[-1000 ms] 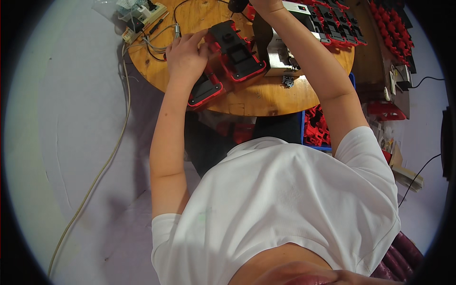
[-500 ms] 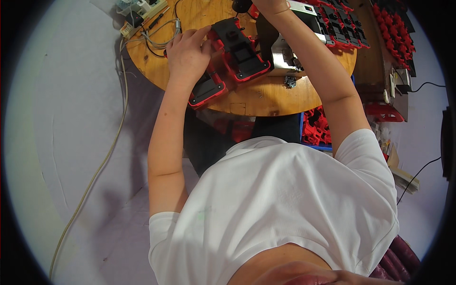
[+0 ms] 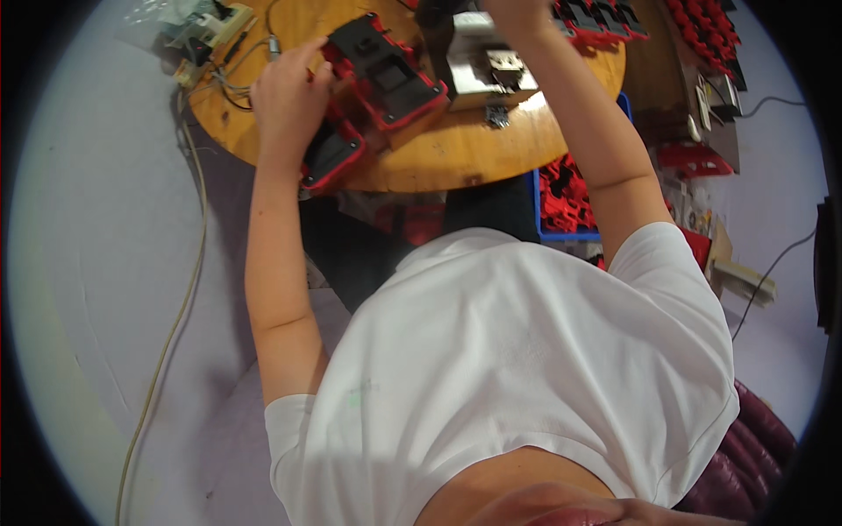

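Observation:
My left hand grips the left edge of a red-framed casing with a black cover, its fingers curled at the upper corner. Under the wrist and nearer to me lies a second red-and-black casing. At the top edge, my right hand is partly cut off by the frame. It is closed on a dark tool that looks like an electric screwdriver, held to the right of the casing's far end. Below that tool stands a silver metal box-like device, with a small heap of screws beside it.
More red-and-black casings line the table's far right. A blue crate of red parts stands below the round wooden table. Cables and a power strip lie at the far left. Red parts hang beyond the table.
The whole view has shifted, so the table sits further up and left. Relative to the casing, the dark tool has moved right, away from its far end. My left hand keeps its place on the casing.

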Available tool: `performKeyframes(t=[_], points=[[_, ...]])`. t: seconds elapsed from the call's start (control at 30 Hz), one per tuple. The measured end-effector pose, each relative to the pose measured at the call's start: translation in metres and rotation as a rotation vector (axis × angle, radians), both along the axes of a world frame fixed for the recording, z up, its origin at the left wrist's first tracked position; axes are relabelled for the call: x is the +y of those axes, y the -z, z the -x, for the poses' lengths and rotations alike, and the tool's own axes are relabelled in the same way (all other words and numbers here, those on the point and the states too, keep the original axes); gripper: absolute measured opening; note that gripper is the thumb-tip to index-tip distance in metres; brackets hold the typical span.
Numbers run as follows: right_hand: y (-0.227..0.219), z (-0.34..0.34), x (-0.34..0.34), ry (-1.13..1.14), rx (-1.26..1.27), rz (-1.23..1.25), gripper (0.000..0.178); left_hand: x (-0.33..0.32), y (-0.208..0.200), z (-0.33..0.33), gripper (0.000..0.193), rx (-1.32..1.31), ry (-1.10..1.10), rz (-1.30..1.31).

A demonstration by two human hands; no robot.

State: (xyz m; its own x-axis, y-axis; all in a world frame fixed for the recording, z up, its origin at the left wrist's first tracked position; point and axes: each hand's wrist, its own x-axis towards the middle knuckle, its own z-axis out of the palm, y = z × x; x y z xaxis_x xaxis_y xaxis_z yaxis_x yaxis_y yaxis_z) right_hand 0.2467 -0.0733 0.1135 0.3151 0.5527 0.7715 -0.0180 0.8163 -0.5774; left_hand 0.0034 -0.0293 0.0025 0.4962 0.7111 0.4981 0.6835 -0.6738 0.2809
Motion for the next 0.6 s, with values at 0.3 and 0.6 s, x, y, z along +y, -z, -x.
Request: performKeyframes(t=[0.3, 0.6], points=[[0.044, -0.046, -0.073, 0.269, -0.121, 0.073, 0.027, 0.003, -0.005, -0.010, 0.035, 0.099, -0.043, 0.102], [0.029, -0.039, -0.068, 0.147, -0.097, 0.238, 0.027, 0.001, -0.004, -0.011, 0.038, 0.084, -0.064, 0.101]])
